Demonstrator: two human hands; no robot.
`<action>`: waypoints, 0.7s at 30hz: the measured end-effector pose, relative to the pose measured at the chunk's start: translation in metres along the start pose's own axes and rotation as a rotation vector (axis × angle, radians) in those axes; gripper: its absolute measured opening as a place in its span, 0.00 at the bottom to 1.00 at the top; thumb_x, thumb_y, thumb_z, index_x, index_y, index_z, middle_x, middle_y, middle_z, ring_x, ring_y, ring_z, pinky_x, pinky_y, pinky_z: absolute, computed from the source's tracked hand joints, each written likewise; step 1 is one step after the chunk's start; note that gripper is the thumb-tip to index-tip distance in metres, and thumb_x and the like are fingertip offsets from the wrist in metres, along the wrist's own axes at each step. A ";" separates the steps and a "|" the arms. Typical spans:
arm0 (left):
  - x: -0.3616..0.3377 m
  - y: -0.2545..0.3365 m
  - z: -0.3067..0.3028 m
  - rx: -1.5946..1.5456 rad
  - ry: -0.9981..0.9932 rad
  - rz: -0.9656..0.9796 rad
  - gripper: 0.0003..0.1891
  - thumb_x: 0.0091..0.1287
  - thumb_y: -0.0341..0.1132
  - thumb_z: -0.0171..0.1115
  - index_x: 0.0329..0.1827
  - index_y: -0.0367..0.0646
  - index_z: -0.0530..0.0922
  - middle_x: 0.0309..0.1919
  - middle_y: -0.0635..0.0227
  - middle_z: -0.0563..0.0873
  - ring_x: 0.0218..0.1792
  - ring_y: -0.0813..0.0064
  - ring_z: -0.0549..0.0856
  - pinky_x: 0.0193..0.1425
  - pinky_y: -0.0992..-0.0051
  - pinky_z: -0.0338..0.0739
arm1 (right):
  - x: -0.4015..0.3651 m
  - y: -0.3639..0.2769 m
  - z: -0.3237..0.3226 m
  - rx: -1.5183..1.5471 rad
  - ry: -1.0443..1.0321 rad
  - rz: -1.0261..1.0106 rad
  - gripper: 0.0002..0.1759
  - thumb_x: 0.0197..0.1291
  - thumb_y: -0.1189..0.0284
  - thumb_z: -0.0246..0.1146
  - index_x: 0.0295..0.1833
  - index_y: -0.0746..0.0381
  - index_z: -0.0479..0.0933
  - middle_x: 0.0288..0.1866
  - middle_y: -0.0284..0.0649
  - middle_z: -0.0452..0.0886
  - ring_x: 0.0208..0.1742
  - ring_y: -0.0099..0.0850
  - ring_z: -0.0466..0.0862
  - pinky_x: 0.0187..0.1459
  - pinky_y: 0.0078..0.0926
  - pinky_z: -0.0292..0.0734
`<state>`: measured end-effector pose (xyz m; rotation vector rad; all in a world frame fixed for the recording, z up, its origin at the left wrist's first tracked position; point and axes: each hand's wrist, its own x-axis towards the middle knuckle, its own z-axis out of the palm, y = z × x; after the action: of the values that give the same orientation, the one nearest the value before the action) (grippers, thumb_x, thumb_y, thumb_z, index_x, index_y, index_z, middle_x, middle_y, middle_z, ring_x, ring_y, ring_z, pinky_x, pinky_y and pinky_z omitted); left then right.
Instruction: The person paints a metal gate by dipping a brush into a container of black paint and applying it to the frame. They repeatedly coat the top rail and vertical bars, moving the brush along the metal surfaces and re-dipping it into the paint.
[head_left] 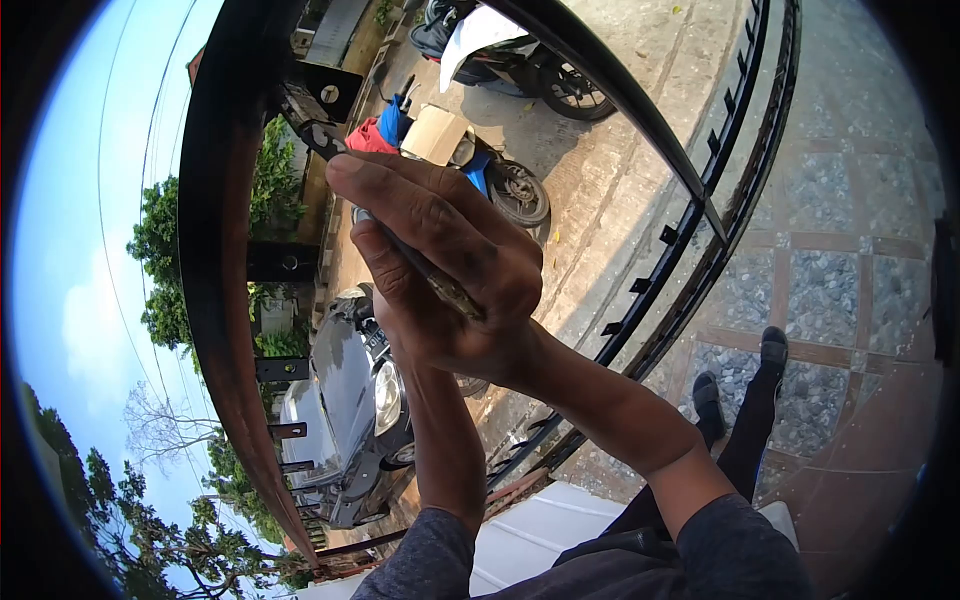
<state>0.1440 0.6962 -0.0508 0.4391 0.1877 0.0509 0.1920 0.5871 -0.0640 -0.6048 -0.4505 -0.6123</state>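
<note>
Head — right hand (440,240) with tool (452,295) beside post (215,250)

Upper garment: grey long-sleeved knit. The left sleeve (425,555) and right sleeve (735,545) end near the elbows, with bunched edges. Forearms and right hand (440,250): bare. Legs: black trousers (750,430), slim cut. Feet: dark low-cut shoes (773,348), a matching pair.

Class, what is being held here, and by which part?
A thin brush, by its handle, in the right hand; the left hand is mostly hidden.
</note>
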 end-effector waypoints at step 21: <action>-0.033 0.005 -0.010 -0.011 -0.003 0.020 0.22 0.81 0.41 0.39 0.65 0.34 0.71 0.62 0.51 0.77 0.66 0.58 0.76 0.69 0.57 0.74 | -0.030 -0.047 0.013 0.628 0.084 0.707 0.21 0.76 0.73 0.55 0.70 0.69 0.70 0.53 0.50 0.87 0.29 0.24 0.88 0.30 0.17 0.82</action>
<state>0.1098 0.7020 -0.0518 0.4303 0.1798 0.0707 0.1372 0.5763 -0.0530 -0.1061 -0.2951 0.1866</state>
